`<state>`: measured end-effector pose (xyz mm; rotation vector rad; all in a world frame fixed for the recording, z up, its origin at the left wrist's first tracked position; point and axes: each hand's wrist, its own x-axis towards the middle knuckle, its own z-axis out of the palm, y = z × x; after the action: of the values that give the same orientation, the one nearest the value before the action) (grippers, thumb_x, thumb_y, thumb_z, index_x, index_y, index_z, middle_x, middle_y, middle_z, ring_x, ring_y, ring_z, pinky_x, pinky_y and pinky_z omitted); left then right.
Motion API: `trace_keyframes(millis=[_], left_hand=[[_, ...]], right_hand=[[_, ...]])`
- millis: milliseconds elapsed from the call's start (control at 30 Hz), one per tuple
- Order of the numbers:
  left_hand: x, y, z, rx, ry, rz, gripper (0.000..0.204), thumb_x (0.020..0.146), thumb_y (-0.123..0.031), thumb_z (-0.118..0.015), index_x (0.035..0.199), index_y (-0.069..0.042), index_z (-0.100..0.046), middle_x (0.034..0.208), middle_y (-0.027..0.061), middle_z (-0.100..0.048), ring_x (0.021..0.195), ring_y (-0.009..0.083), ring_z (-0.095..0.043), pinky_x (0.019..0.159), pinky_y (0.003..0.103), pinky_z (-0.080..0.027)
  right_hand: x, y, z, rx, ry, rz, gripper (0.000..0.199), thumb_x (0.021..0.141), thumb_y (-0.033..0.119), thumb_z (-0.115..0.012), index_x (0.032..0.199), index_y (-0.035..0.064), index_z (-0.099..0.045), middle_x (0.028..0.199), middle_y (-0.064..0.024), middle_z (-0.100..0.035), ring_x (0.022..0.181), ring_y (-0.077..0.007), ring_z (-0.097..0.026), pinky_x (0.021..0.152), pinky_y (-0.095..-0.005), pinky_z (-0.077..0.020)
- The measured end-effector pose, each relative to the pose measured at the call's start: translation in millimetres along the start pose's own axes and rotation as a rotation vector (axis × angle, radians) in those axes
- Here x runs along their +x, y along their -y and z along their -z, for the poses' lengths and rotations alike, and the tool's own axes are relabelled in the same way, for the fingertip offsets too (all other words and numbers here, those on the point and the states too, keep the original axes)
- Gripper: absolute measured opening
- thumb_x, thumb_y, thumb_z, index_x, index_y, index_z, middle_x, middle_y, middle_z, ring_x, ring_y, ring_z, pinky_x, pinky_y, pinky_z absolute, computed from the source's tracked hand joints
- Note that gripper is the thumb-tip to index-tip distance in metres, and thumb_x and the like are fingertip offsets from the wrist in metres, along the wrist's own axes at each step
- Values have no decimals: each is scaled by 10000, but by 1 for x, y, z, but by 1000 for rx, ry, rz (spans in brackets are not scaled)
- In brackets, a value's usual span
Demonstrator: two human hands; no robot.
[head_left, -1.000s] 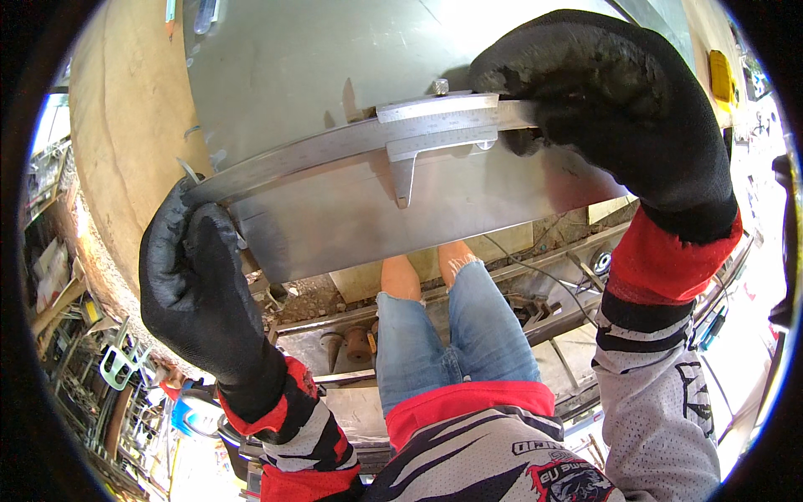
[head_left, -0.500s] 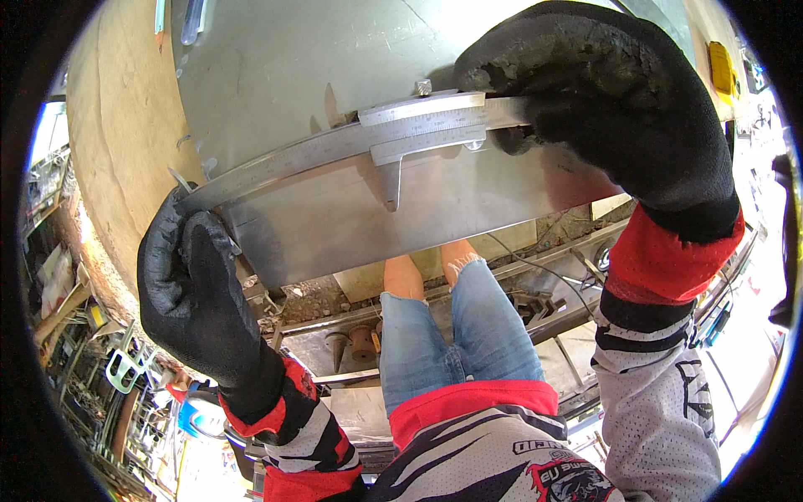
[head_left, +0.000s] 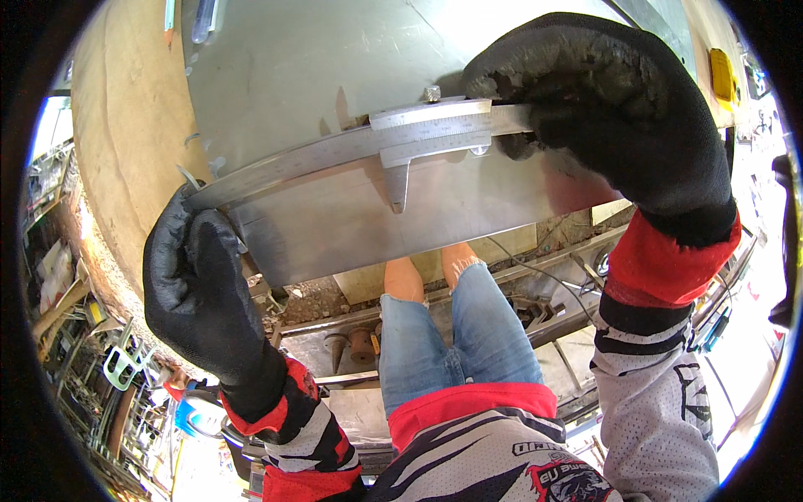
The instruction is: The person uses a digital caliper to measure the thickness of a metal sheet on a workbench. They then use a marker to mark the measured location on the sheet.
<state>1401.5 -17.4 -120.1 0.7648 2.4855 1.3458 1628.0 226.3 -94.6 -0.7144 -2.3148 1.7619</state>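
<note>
Right hand, curled, has edged left; it and left hand pinch the caliper.

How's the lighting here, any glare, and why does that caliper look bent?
Head view: glare whitens the upper part of the metal sheet; head view: background beside the right sleeve is washed out; head view: fisheye distortion likely bows the caliper.

Pale wooden worktop at upper left, edge curved by the wide lens, brown littered floor below, metal rails running across it, dense jumble of metal stock along the left, strong white light flooding the lower right side.
</note>
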Motion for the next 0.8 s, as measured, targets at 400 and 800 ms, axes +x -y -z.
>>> trace_keyframes(millis=[400, 800], left_hand=[[1, 1, 2, 40, -4, 21, 279, 948, 36, -605, 1218, 89, -652, 938, 92, -711, 789, 115, -633, 723, 240, -521], [-1, 0, 2, 27, -6, -13, 284, 951, -11, -646, 1218, 87, -653, 936, 101, -713, 778, 122, -641, 725, 246, -529]], right_hand=[[-1, -2, 3, 40, 43, -6, 374, 923, -66, -631, 1293, -29, -595, 1158, -156, -702, 999, -239, -711, 925, -365, -579], [0, -3, 5, 96, 75, -37, 368, 929, -63, -622, 1295, -31, -593, 1161, -159, -700, 1009, -245, -711, 942, -372, -577]])
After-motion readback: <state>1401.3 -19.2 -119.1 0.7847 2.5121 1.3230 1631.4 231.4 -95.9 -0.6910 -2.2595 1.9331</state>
